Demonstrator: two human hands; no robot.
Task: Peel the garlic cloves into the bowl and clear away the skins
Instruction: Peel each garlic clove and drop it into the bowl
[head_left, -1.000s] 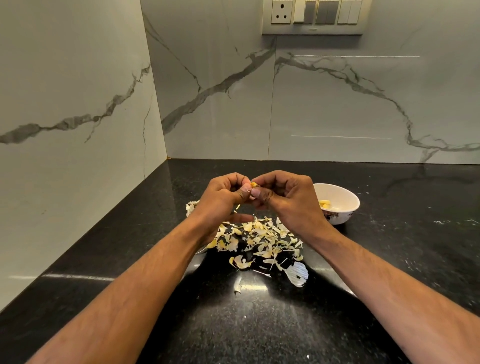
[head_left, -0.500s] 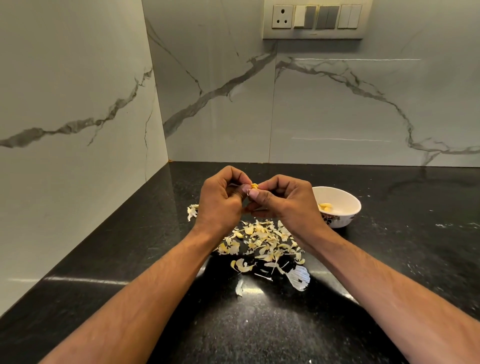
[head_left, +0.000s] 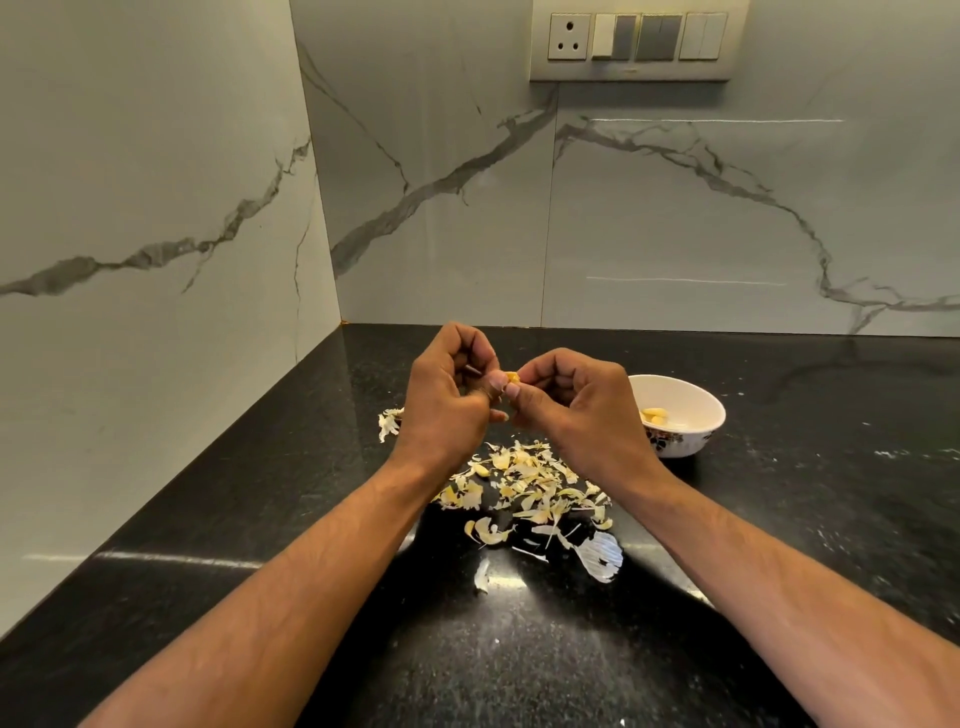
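Nowhere legible txt; hands (head_left: 506, 387) on clove (head_left: 511, 376)

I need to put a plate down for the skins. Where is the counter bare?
Bare patches: the black counter right of the white bowl, and the strip along the left wall, left of the left hand. Crowded: the garlic skins under both hands, up to the bowl beside the right hand.

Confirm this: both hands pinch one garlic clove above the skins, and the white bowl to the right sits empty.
Not quite. The head view shows the white bowl already holds peeled cloves. The rest stands: left hand and right hand pinch one garlic clove above the skins.
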